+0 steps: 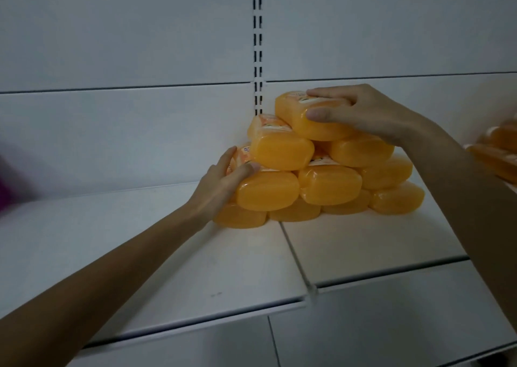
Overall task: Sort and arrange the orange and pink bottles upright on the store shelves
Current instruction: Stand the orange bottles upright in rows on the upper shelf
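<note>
Currently, the top orange bottle of the pile lying flat at the shelf's far middle is gripped by the right hand, while a lower-left bottle is clasped by the left hand.

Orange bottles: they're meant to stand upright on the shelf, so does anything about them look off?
Yes. The orange bottles lie on their sides, piled in a pyramid on the shelf, bases facing out; none stands upright. The right hand grips the top bottle; the left hand steadies the pile's left side.

dim, soft, blurred left edge
</note>
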A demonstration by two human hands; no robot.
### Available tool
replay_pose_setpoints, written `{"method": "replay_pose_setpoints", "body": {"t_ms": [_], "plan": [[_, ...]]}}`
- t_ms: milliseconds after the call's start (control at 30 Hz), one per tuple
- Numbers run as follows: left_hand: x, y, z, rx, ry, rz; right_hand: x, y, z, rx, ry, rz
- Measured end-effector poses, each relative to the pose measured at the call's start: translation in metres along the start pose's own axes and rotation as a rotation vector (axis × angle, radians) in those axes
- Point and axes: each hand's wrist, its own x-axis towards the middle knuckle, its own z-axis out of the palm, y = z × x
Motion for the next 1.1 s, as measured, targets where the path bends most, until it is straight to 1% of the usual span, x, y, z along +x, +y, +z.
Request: {"method": "replay_pose_setpoints", "body": {"t_ms": [267, 400, 467, 567, 667, 733, 800, 833, 900, 933, 967, 1000, 1033, 1067, 1100], "plan": [[0.015, 0.025, 0.067, 0.009, 0.033, 0.003, -0.005, 0.051, -0.049, 0.019, 0.0, 0.006], [0.018, 0.026, 0.083, 0.017, 0.117, 0.023, -0.007, 0.069, -0.058, 0.09, 0.06, -0.037], [0.017, 0.023, 0.085, 0.099, 0.193, 0.031, -0.009, 0.075, -0.057, 0.107, 0.115, -0.075], [0.013, 0.026, 0.082, 0.266, 0.347, 0.116, -0.013, 0.074, -0.057, 0.137, 0.198, -0.124], [0.008, 0.045, 0.075, 0.298, 0.46, 0.303, -0.017, 0.062, -0.055, 0.192, 0.235, -0.175], [0.004, 0.062, 0.071, 0.209, 0.471, 0.396, -0.022, 0.048, -0.05, 0.213, 0.242, -0.232], [-0.001, 0.083, 0.067, -0.041, 0.401, 0.372, -0.027, 0.032, -0.043, 0.183, 0.239, -0.295], [-0.003, 0.095, 0.064, -0.209, 0.311, 0.327, -0.03, 0.022, -0.037, 0.147, 0.234, -0.332], [-0.007, 0.109, 0.054, -0.518, 0.062, 0.225, -0.033, 0.004, -0.019, 0.056, 0.212, -0.434], [-0.011, 0.112, 0.048, -0.628, -0.01, 0.205, -0.033, -0.004, -0.009, 0.017, 0.187, -0.48], [-0.015, 0.11, 0.042, -0.706, -0.037, 0.195, -0.033, -0.013, 0.001, 0.012, 0.136, -0.504], [-0.017, 0.105, 0.035, -0.73, -0.02, 0.196, -0.032, -0.022, 0.009, 0.06, 0.054, -0.501], [-0.019, 0.097, 0.026, -0.717, 0.034, 0.197, -0.031, -0.031, 0.015, 0.15, -0.038, -0.474], [-0.02, 0.087, 0.017, -0.673, 0.092, 0.195, -0.029, -0.039, 0.019, 0.248, -0.103, -0.433], [-0.022, 0.076, 0.008, -0.621, 0.133, 0.196, -0.025, -0.046, 0.024, 0.314, -0.126, -0.388]]}}
